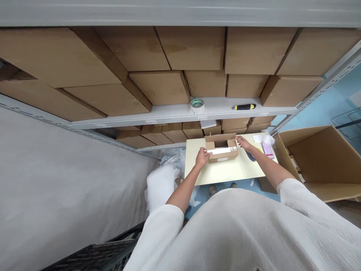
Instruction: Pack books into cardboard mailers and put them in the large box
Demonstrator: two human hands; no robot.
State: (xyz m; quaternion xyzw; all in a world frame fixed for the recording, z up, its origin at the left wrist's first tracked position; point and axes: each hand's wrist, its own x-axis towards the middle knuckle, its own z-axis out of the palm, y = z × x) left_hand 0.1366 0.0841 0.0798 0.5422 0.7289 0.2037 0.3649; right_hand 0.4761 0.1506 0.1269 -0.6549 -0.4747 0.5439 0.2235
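Note:
A small cardboard box point(222, 156) stands on the cream tabletop point(225, 174), its top open and its back flap raised. A white printed strip runs along its front upper edge, with a white label below. My left hand point(202, 158) grips the box's left side near the front corner, fingers bent around the edge. My right hand point(243, 143) pinches the raised flap at the box's back right corner. Partly under my right forearm lies a dark blue and yellow round item point(250, 156), perhaps a tape roll. The box's inside is mostly shadowed.
Shelves point(220, 107) packed with cardboard boxes rise ahead, holding a tape roll point(197, 105) and a yellow-black cutter point(244, 107). A purple item point(267, 149) lies at the table's right. A large open carton point(321, 158) stands right; white wrapping point(162, 184) is left.

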